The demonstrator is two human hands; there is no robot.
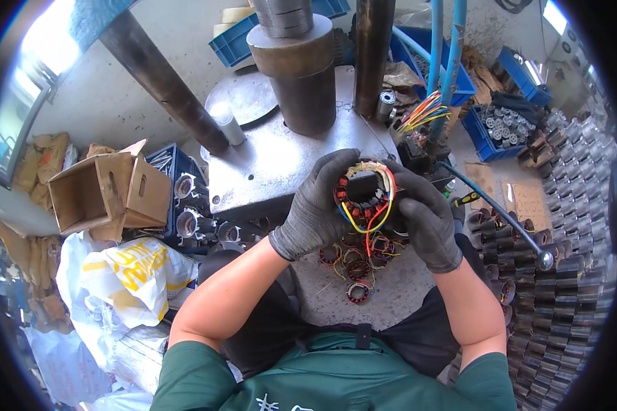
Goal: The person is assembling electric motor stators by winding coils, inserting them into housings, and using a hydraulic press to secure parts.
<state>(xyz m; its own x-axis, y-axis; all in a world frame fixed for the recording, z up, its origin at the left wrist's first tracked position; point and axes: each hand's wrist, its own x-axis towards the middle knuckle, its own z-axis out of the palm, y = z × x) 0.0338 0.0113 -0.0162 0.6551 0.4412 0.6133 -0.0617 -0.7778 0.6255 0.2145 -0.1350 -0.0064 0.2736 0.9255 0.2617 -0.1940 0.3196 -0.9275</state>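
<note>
Between my two hands I hold up a wound motor stator (346, 200), a ring with red and black inner parts and yellow, blue and red lead wires hanging from it. My left hand (317, 205), in a dark grey glove, grips its left side. Around the right side closes my right hand (428, 219), gloved the same way; some of its fingers are hidden behind the ring. Below, several more wound stators (356, 269) lie on the floor between my legs. Just beyond my hands is the metal press table (253, 175).
A thick steel ram (295, 82) stands on the table between two dark columns. To the right, a ball-ended lever (543, 259) juts out over rows of metal cylinders (576, 274). An open cardboard box (110, 192) and white plastic sacks (130, 281) sit at the left.
</note>
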